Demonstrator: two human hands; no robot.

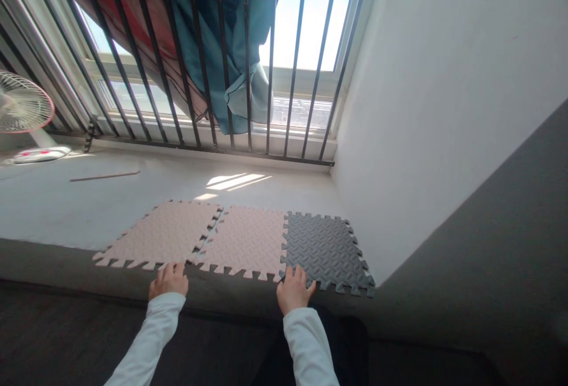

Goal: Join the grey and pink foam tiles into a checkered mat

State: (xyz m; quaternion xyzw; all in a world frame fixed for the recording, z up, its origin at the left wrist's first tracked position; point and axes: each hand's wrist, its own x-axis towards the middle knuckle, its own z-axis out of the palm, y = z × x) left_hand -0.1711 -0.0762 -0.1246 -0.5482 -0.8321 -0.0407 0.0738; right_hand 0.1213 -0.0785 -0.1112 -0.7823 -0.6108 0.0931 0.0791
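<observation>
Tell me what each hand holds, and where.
Nothing gripped: left hand lies flat on near edge of the left pink mat, right hand on near-left corner of the grey mat.

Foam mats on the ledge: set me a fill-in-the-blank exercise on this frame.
The row holds ____ foam mats. The rightmost mat is ____; the other two are pink. The left hand, on the leftmost mat at its near edge, and the right hand, at the rightmost mat's seam, come out of ____ sleeves.
Missing words: three; grey; white.
</observation>
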